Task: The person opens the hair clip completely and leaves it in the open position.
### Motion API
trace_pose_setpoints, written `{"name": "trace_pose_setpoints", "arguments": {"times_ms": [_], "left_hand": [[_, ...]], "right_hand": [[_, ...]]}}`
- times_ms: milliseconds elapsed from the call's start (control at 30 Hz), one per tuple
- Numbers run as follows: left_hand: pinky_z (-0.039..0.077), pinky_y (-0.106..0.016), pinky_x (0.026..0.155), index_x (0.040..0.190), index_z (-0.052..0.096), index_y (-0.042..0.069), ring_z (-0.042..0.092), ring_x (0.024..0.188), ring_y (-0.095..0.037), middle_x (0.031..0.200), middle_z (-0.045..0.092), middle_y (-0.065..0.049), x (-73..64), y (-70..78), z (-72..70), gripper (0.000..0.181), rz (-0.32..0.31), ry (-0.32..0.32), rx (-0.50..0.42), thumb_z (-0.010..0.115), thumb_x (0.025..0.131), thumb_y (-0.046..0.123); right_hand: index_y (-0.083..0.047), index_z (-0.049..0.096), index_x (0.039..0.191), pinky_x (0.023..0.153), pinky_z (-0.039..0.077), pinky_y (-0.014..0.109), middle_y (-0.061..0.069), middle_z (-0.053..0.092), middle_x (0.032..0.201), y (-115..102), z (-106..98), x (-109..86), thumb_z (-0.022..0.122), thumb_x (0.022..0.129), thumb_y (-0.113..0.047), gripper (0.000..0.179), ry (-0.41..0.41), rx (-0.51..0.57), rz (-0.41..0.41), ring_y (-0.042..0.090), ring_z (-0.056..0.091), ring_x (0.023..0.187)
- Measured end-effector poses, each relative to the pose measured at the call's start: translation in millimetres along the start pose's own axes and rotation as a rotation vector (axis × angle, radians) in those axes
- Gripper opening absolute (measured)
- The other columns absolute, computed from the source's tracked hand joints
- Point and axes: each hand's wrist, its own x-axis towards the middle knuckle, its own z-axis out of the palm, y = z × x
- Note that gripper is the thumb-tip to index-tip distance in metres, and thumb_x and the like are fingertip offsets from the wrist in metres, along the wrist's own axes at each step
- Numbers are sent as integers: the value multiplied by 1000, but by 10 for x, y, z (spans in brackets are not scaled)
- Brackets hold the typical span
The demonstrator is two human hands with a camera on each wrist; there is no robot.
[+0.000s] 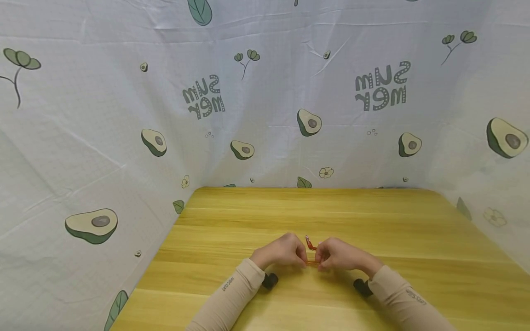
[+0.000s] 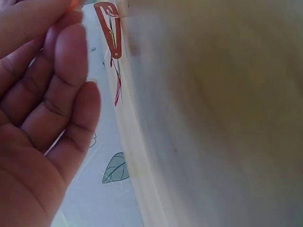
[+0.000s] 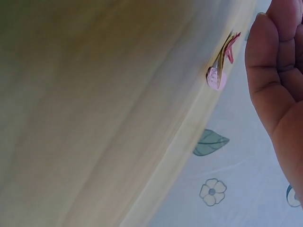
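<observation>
In the head view, my left hand [image 1: 285, 251] and right hand [image 1: 341, 255] meet low over the table, fingertips close together. Both pinch a thin orange strip [image 1: 312, 263] that spans the small gap between them; the fingers cover most of it, and I cannot tell its kind. Just beyond the hands lie red hair clips [image 1: 309, 243]. The left wrist view shows a red snap hair clip [image 2: 116, 48] beside the curled left fingers, with thinner clips behind it. A clip with a pale pink end [image 3: 217, 79] appears in the right wrist view, left of the right hand.
The yellow wood-grain table [image 1: 232, 211] reaches back to a white curtain [image 1: 273, 101] printed with avocados and leaves, which also stands along the left and right sides. A dark wrist camera [image 1: 270, 281] sits under the left cuff, another dark camera [image 1: 362, 288] under the right.
</observation>
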Motion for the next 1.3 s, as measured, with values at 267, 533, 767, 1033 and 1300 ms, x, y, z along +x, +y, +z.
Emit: {"name": "trace_pose_setpoints", "arguments": {"times_ms": [267, 533, 767, 1033, 1300], "left_hand": [[48, -10, 62, 83, 79, 10, 52, 62, 8, 74, 73, 8, 5, -28, 27, 4, 25, -37, 48, 77, 86, 8], [47, -10, 61, 83, 79, 7, 51, 61, 7, 72, 72, 8, 10, 9, 58, 4, -3, -45, 82, 81, 83, 10], [46, -9, 60, 81, 79, 9, 51, 62, 7, 71, 71, 10, 40, 24, 70, 4, -4, -58, 151, 81, 83, 10], [44, -9, 57, 76, 77, 12, 49, 60, 5, 68, 67, 11, 53, 24, 86, 9, 6, -61, 197, 80, 83, 8], [42, -7, 58, 75, 76, 11, 47, 60, 6, 68, 67, 10, 62, 30, 94, 9, 37, -62, 239, 81, 82, 7]], "right_hand": [[-5, 69, 81, 61, 48, 20, -6, 64, 76, 6, 41, 34, 79, 79, -5, 10, 7, -33, 7, 0, 53, 66], [-7, 70, 78, 60, 48, 20, -7, 65, 72, -6, 63, 46, 80, 79, -5, 11, -1, -64, 10, -2, 53, 63], [-7, 69, 78, 64, 49, 20, -7, 67, 71, -26, 71, 58, 81, 77, -5, 12, -2, -92, -1, -2, 53, 62], [-5, 70, 78, 57, 46, 19, -6, 66, 71, -47, 96, 71, 82, 77, -5, 12, -10, -103, 3, -2, 51, 62], [-6, 68, 74, 55, 45, 19, -8, 62, 68, -62, 136, 94, 81, 75, -2, 14, -8, -119, 32, -1, 49, 60]]}}
